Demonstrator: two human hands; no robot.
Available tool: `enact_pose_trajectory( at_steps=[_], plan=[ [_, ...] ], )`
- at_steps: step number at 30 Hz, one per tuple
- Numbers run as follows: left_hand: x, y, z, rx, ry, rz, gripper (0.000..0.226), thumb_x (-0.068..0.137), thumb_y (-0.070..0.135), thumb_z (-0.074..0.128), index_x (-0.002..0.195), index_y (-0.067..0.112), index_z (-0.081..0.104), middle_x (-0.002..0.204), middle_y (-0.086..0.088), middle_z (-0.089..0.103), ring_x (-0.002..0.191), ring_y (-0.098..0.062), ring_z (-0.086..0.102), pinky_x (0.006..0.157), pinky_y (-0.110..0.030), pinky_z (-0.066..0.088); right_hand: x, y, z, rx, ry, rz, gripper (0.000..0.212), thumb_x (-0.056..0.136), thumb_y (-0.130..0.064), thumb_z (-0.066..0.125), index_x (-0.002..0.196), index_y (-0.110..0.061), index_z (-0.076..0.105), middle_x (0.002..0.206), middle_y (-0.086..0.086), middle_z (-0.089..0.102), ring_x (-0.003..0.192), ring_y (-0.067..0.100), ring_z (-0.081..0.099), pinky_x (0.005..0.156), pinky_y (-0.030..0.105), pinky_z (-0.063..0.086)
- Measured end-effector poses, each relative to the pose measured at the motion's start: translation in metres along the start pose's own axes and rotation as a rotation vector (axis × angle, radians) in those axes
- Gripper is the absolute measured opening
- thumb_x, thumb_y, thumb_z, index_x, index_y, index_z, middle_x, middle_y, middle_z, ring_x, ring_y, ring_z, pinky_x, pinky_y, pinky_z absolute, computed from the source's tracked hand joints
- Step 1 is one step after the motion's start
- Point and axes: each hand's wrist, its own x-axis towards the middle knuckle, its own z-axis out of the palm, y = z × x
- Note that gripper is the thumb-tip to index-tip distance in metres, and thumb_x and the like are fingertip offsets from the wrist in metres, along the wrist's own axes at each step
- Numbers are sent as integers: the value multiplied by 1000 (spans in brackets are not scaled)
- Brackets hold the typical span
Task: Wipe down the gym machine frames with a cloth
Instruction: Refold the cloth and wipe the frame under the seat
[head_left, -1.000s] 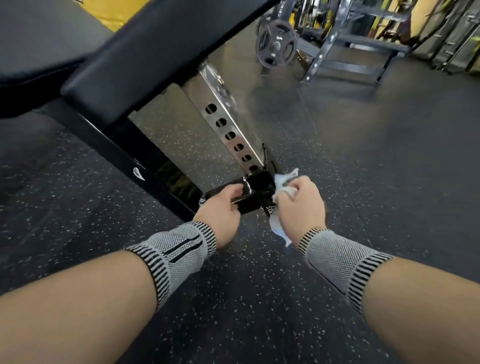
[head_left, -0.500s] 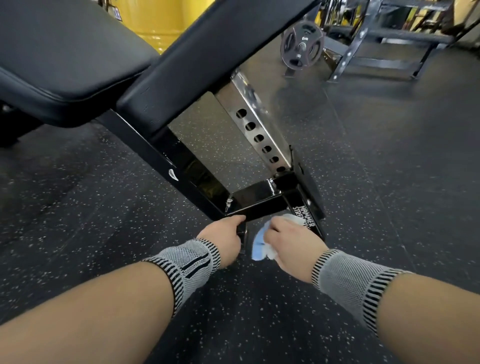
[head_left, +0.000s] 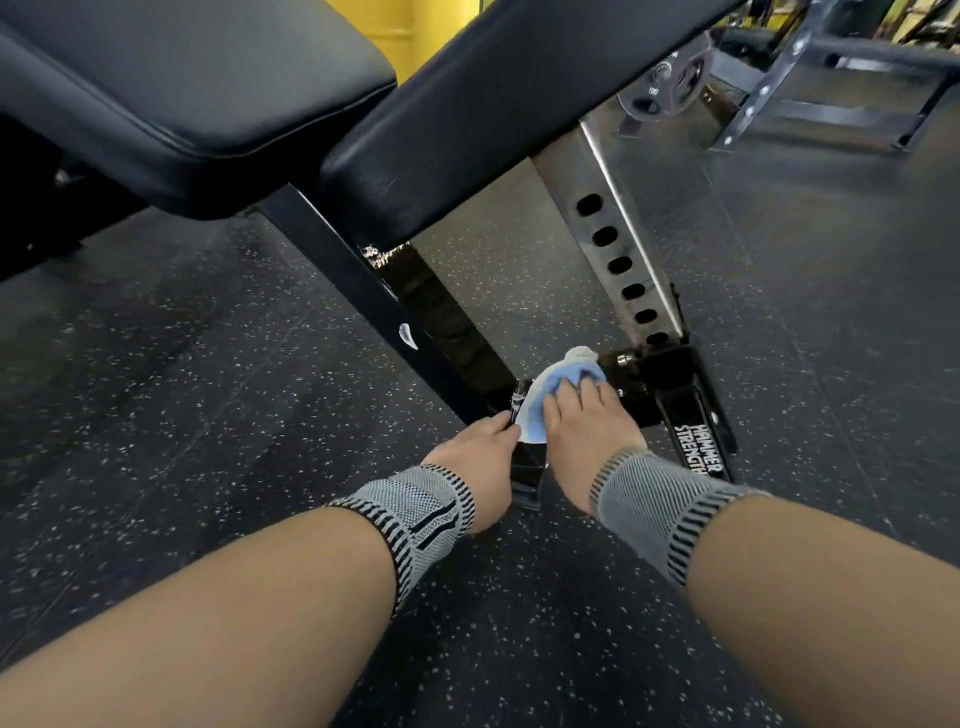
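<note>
A black padded gym bench (head_left: 467, 119) is tilting over a speckled rubber floor (head_left: 156, 389), its black frame (head_left: 363, 291) sloping down toward the viewer to a low crossbar (head_left: 644, 384). The right hand (head_left: 582, 421) is pressing a blue and white cloth (head_left: 550, 389) flat onto that crossbar, fingers spread rather than clamped. The bar's long axis is running left to right, unwiped metal lying rightward. The left hand (head_left: 478, 457) is gripping the frame just beside the cloth

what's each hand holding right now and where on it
Right hand presses the blue cloth flat onto the black base frame, fingers on top. Left hand rests on the frame's near end; its grip is hidden.
</note>
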Motion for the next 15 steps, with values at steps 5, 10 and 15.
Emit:
enact_pose_trajectory(
  at_steps=[5,10,15],
  plan=[
    [10,-6,-5,-40,29,8,68,96,8,43,154,21,11,162,9,0,147,-10,10,118,-34,23,37,1,-7,-23,-92,80,61,97,-33,38,147,-2,20,149,19,28,138,38,23,113,44,23],
    [10,-19,5,-57,3,50,68,94,8,41,154,23,12,162,10,3,147,-12,13,118,-31,20,2,-7,0,-43,-57,-24,51,99,-25,30,143,2,32,145,20,35,132,38,30,109,43,27],
    [11,-25,9,-34,-24,38,66,96,6,40,155,20,12,162,8,6,147,-13,14,117,-29,17,-13,14,24,-4,193,-105,18,59,-8,78,74,-1,69,95,15,60,87,34,57,58,36,47]
  ],
)
